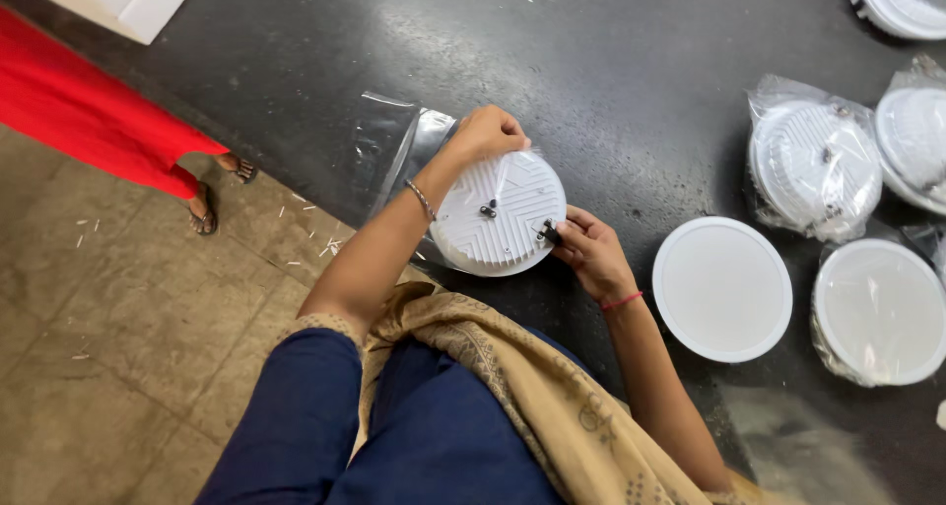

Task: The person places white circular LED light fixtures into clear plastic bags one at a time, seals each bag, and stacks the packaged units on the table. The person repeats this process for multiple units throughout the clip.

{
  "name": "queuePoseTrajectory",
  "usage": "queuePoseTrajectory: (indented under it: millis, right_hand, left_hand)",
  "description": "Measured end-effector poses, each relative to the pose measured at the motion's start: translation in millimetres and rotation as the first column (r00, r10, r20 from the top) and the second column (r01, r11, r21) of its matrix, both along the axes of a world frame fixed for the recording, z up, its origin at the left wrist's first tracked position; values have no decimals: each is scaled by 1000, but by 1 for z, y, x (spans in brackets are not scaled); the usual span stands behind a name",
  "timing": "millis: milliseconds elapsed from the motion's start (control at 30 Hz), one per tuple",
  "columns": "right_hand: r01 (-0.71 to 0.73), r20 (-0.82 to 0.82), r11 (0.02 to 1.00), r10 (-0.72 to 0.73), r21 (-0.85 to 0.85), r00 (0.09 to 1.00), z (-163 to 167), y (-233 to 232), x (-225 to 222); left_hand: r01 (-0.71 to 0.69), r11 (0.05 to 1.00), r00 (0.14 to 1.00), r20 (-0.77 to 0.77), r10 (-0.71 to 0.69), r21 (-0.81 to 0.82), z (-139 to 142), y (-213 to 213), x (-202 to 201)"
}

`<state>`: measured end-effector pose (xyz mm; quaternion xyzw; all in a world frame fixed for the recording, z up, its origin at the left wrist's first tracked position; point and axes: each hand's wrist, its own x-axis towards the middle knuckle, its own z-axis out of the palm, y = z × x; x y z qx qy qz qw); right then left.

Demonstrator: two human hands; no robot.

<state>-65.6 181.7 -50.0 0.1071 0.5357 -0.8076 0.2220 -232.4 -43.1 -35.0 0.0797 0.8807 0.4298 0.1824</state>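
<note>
Round white lamp housing (500, 214) sits mid-frame, ribbed back up, so you can get at its clips. Your left hand (488, 133) curls over the top rim, steadying it, while your right hand (589, 252) pinches a dark clip (548, 234) at its edge. Clear plastic bag (394, 145) lies underneath; bagged lamps (814, 168) sit far right.

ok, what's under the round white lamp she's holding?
A clear plastic bag lies on the dark table beneath the lamp, sticking out to its upper left. How far the bag reaches underneath is covered by the lamp.
</note>
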Motion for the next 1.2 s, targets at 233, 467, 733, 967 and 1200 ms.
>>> queuePoseTrajectory:
  millis: [233,467,733,967,1200]
  right_hand:
    - [-97,-37,995,98,8,995,-11,23,8]
    - [-69,-53,993,64,-94,997,-39,54,18]
    - [-39,-130,999,37,-12,991,-43,81,14]
    - [-287,-143,958,283,-7,948,-21,95,33]
    - [-196,-215,980,193,6,957,-17,95,50]
  left_hand:
    - [166,986,953,-264,-151,36,-17,48,28]
    - [251,968,872,-434,-226,0,-8,120,67]
    - [52,965,811,-575,109,256,26,157,128]
    - [-277,919,637,-662,395,282,57,102,213]
    - [-403,915,655,-696,292,5,41,80,273]
